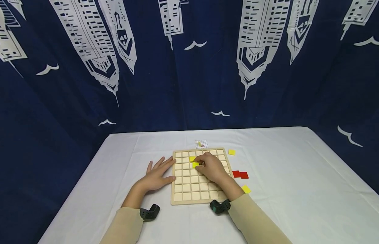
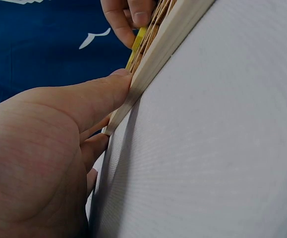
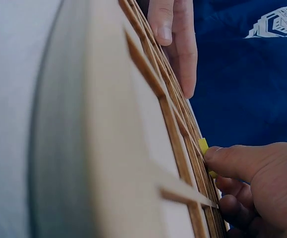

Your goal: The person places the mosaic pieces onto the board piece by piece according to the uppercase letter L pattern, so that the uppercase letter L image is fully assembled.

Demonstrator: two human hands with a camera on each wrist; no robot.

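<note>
A wooden grid board (image 1: 178, 197) of square cells lies on the white-covered table. Along its left edge rests my left hand (image 1: 155, 178), fingers spread and fairly straight, thumb and fingertips touching the frame; the left wrist view shows the thumb against the wooden side (image 2: 148, 67). Over the upper middle of the grid, my right hand (image 1: 212, 167) pinches a yellow square tile (image 1: 195, 165) between thumb and curled fingers. Another yellow tile (image 1: 192, 158) sits in the grid just behind it. The right wrist view shows the right thumb on yellow (image 3: 203, 144), the tile partly hidden.
Behind the board lies a small printed grid card (image 1: 201, 144). To the right are a yellow tile (image 1: 231, 152), two red tiles (image 1: 244, 175) that adjoin, and a nearer yellow tile (image 1: 246, 189) beside the right forearm. A dark blue patterned curtain (image 1: 177, 84) hangs behind the table.
</note>
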